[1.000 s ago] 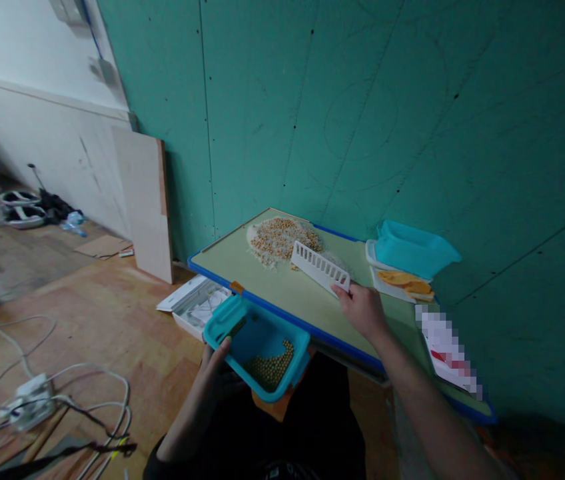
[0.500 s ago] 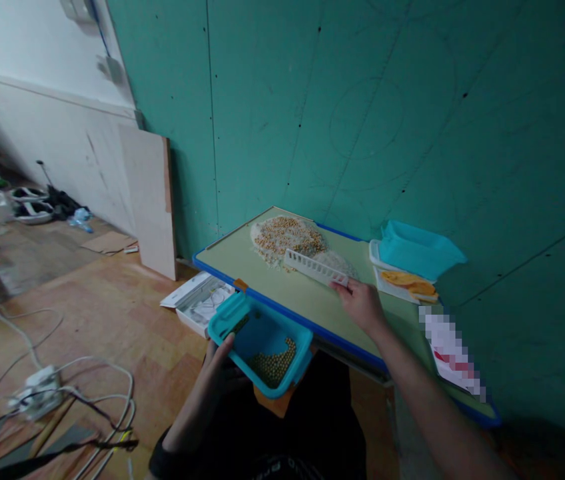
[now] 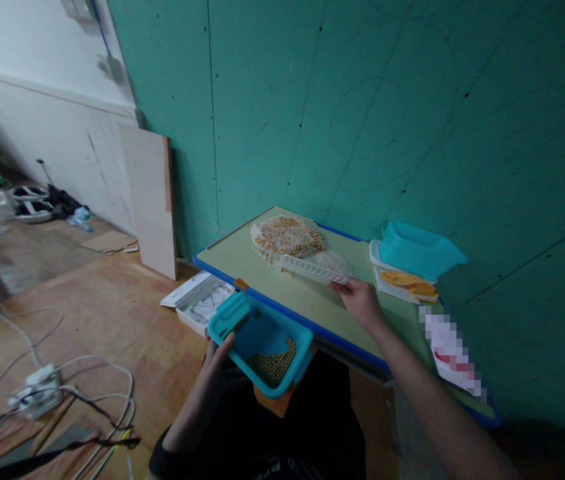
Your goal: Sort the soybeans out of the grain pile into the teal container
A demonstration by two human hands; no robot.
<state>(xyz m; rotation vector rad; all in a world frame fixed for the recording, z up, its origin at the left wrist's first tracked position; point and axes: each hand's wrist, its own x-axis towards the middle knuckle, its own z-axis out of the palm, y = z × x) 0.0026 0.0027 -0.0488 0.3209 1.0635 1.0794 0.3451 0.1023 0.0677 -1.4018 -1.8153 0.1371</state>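
Note:
My left hand (image 3: 220, 363) grips the left rim of a blue plastic container (image 3: 260, 330), thumb over the edge. Yellowish round beans (image 3: 275, 365) lie in its lower part. The container is tilted and held just below the table's front edge. My right hand (image 3: 357, 299) is closed on the near end of a white slotted plastic strip (image 3: 312, 270). That strip is held low over the table, in front of a spread pile of beans and white rice-like grains (image 3: 290, 239). A smaller heap of white grains (image 3: 335, 261) sits behind the strip.
The table (image 3: 282, 293) has a blue edge and stands against a green wall. At its right are another blue container (image 3: 417, 250), an orange cloth (image 3: 407, 283) and a white packet (image 3: 452, 353). An open white box (image 3: 197, 307) and a power strip with cables (image 3: 42, 390) are on the left.
The white slotted strip has tilted and shifted slightly left with my right hand. My left hand and the blue container look unchanged.

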